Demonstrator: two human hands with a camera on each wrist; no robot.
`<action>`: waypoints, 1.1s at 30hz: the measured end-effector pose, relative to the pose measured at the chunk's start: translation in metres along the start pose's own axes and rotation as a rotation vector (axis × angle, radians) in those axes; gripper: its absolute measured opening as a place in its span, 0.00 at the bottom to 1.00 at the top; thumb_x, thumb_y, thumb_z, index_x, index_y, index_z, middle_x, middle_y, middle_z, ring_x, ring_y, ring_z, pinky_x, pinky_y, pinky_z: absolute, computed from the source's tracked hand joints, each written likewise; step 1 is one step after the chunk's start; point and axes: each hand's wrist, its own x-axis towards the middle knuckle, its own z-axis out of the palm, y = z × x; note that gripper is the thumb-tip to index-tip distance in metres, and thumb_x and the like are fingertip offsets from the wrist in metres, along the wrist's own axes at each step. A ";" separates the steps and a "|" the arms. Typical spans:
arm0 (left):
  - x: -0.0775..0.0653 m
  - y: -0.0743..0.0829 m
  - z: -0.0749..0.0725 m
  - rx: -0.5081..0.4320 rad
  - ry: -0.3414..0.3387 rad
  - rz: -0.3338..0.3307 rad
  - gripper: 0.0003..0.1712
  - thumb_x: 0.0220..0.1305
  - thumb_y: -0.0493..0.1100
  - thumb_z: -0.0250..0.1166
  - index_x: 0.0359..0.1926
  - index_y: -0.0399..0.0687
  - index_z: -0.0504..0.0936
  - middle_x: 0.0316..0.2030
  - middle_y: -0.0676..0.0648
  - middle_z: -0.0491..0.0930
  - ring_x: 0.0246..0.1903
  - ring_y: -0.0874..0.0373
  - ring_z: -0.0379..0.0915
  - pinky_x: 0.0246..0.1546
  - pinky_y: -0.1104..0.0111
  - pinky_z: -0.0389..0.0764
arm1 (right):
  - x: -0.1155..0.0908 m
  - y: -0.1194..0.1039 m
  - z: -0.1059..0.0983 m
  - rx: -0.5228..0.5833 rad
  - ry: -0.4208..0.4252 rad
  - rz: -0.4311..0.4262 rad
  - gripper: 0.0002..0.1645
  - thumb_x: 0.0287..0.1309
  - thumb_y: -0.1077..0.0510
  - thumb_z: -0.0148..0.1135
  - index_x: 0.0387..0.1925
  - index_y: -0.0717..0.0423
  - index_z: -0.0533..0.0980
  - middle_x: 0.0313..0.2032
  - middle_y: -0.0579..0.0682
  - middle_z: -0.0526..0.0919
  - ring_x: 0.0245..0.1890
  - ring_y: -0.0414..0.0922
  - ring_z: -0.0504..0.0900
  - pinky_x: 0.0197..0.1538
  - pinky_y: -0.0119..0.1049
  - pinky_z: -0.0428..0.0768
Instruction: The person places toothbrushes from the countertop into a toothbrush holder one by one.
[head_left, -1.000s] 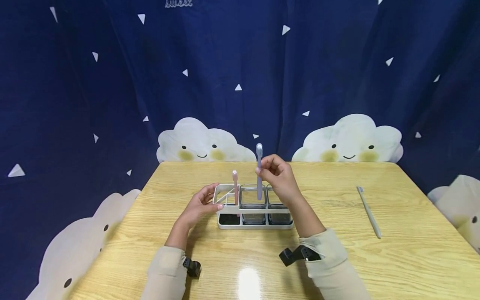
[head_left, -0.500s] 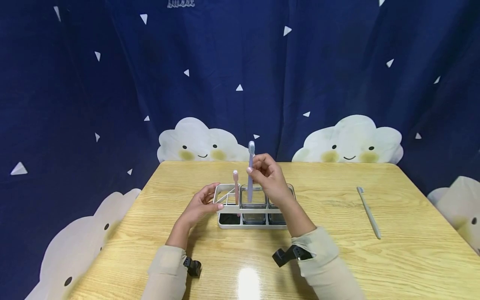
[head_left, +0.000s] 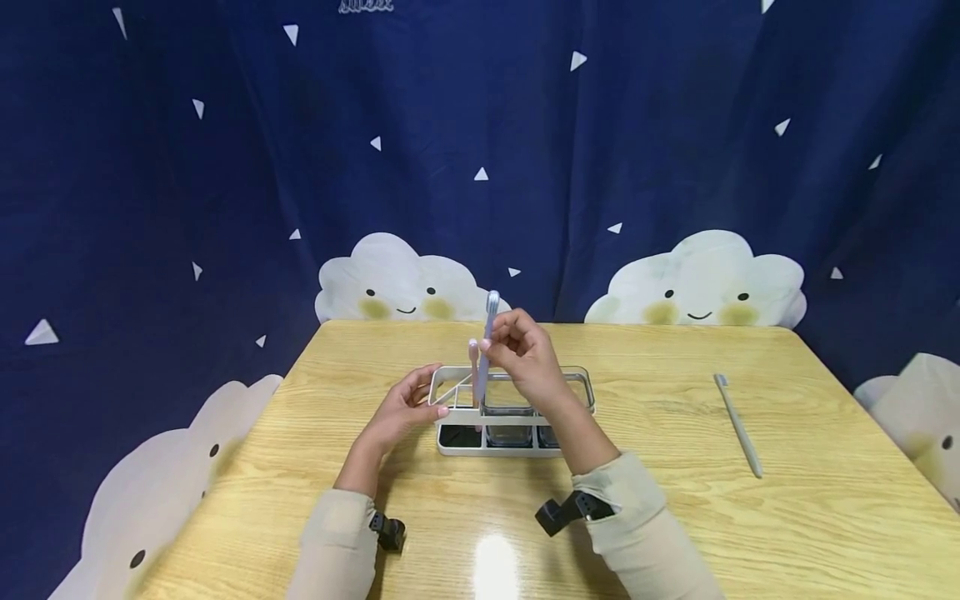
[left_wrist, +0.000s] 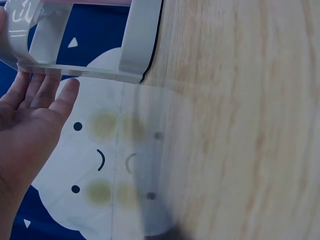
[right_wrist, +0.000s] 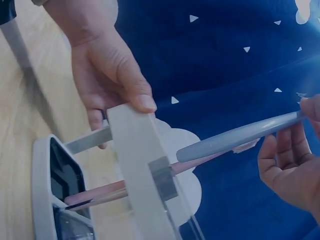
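So we've got the lilac toothbrush (right_wrist: 235,137) pinched in the right hand (head_left: 531,367), bristles up, leaning a little, with its bottom end up around the top frame of the toothbrush rack (head_left: 498,452). The left hand (head_left: 401,412) grips the left end of that rack, thumb on the front of the upper rim, other fingers round the side and back.

Looks to us like a drop-it-in-the-slot step. Tips, if so: line up the bottom end before lowering anything, because we honestly can't tell which opening it's over. Just inboard of the left hand is the pink toothbrush (head_left: 474,367), standing in one of the little slots, and the lilac one is close enough to knock it. We'd straighten the handle, come straight down, and loosen the pinch only once the end meets the base. The left hand's hold is our anti-tip insurance; light pressure should do, no squeezing.

The grey toothbrush (head_left: 738,429) lies on the tabletop (head_left: 645,392), well out to the right of the right hand.

Writing: the curtain (head_left: 675,150) says what we read as "sweet" way above the hands, cut off by the edge. Some white script (left_wrist: 21,14) shows near the left fingers, too unclear to read. We can't make out a brand on any brush.
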 end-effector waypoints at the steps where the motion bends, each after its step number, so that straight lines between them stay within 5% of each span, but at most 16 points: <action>1: 0.000 0.000 0.000 0.001 0.003 0.000 0.42 0.52 0.32 0.69 0.67 0.39 0.60 0.60 0.38 0.66 0.60 0.44 0.61 0.55 0.62 0.69 | 0.000 0.001 0.001 0.004 0.002 0.000 0.11 0.55 0.72 0.58 0.39 0.70 0.66 0.30 0.52 0.72 0.29 0.42 0.72 0.34 0.32 0.79; 8: 0.001 0.000 -0.001 0.002 0.005 0.001 0.41 0.51 0.32 0.69 0.66 0.42 0.62 0.60 0.38 0.67 0.59 0.45 0.62 0.54 0.64 0.71 | -0.003 0.012 0.002 -0.007 0.009 0.054 0.10 0.56 0.71 0.59 0.37 0.68 0.67 0.29 0.51 0.73 0.31 0.44 0.75 0.35 0.39 0.81; 18: 0.000 0.000 -0.001 0.004 0.009 -0.017 0.41 0.51 0.32 0.69 0.66 0.44 0.63 0.59 0.39 0.67 0.59 0.44 0.63 0.52 0.63 0.72 | -0.007 0.023 -0.001 -0.068 0.007 0.106 0.08 0.55 0.72 0.60 0.34 0.70 0.68 0.27 0.51 0.71 0.30 0.43 0.72 0.34 0.31 0.75; 33: 0.001 0.000 -0.001 -0.014 -0.006 -0.023 0.41 0.52 0.29 0.68 0.66 0.40 0.61 0.61 0.36 0.65 0.60 0.39 0.59 0.50 0.66 0.74 | -0.015 0.004 0.008 -0.285 0.002 0.141 0.07 0.52 0.73 0.60 0.30 0.72 0.69 0.27 0.55 0.74 0.30 0.49 0.72 0.33 0.35 0.73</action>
